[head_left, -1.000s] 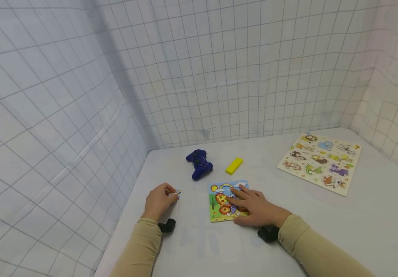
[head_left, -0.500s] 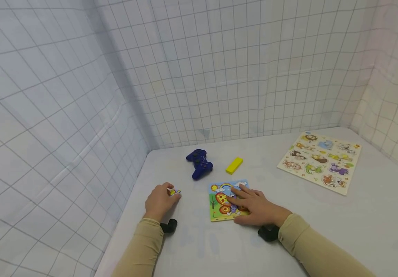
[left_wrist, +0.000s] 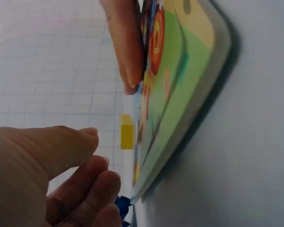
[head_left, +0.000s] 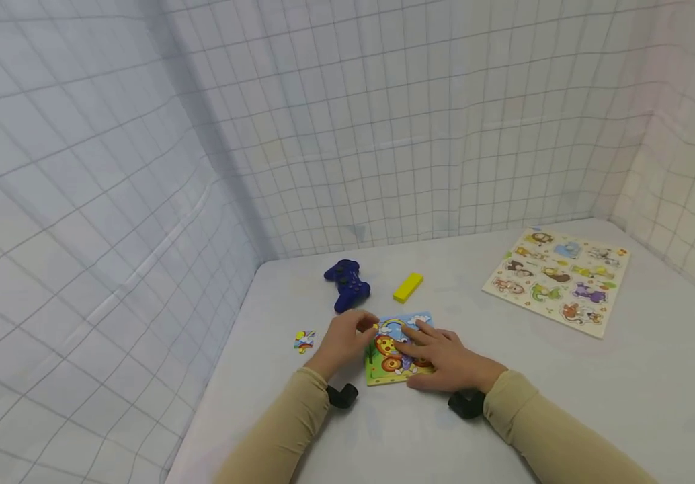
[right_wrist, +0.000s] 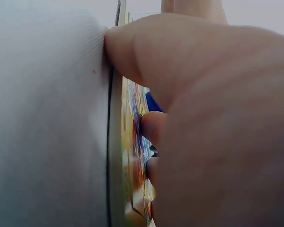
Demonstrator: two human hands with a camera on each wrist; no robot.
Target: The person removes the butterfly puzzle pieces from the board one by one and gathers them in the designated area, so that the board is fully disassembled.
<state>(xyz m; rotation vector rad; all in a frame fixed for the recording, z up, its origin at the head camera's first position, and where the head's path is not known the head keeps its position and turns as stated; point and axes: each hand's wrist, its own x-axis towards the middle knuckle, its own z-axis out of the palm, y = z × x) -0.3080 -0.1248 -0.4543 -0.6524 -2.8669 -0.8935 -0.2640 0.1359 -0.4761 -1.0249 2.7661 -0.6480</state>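
Puzzle (head_left: 378,368): blue and green, red-and-yellow motif. Piece (head_left: 304,341) near the table's (head_left: 408,444) left edge: multicoloured. Controller (head_left: 347,285): dark blue. Block (head_left: 408,287): plain yellow. Board (head_left: 565,292) at far right corner: cream, multicoloured animals (head_left: 591,293). Sleeves (head_left: 277,430): beige.

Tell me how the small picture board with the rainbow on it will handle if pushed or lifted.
The picture board is probably stiff: its edge looks thick and unbent in the left wrist view. Lying flat and broad, it should slide rather than roll or tip. The line across its face may be a piece's edge, so tilting might loosen parts.
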